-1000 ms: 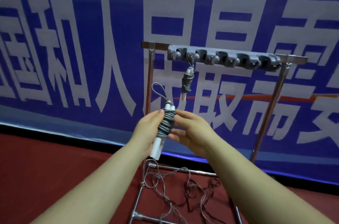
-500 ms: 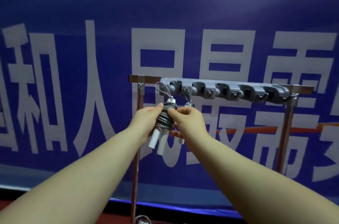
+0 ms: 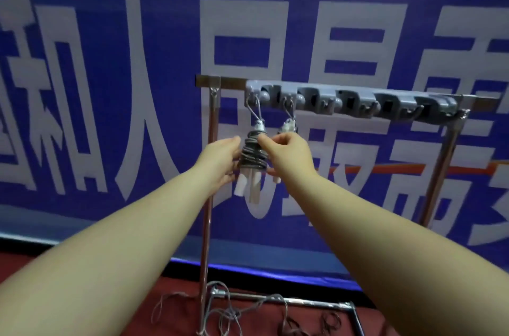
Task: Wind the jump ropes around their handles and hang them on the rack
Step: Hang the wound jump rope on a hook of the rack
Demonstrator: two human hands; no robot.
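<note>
Both hands on wound jump rope under rack.

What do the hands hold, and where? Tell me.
Both hands hold the wound jump rope by its coiled middle: left hand on its left side, right hand on its right. Its loop hangs on the rack.

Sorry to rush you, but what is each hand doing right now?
Left hand: holds the wound jump rope from the left.
Right hand: fingers pinch the same bundle near its top.
</note>
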